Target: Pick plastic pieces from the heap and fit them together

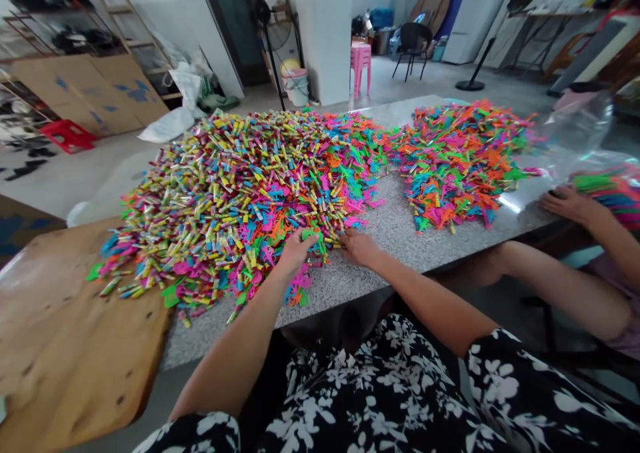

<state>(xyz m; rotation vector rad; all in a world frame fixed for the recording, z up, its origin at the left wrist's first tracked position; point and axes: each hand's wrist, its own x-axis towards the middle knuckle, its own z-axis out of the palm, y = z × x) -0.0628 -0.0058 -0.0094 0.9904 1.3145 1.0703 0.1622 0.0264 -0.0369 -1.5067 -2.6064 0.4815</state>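
A large heap of small tubes with yellow, blue and dark red bands (215, 179) covers the speckled stone table (320, 289) before me. Mixed into its near edge are flat plastic pieces (267, 229) in pink, orange, green and blue. At that edge my left hand (294, 251) pinches a bright green plastic piece (311, 234) between thumb and fingers. Just to its right, my right hand (361, 247) rests low over the table with its fingers drawn together beside some small tubes (330, 214). What its fingertips grip is too small to make out.
A second heap of bright plastic pieces (455, 166) lies to the right. Past it, another person's hand (573, 206) touches a clear bag (613, 183) of colourful pieces. A wooden board (75, 333) adjoins the table at left. A fan (273, 23) and pink stools (360, 63) stand behind.
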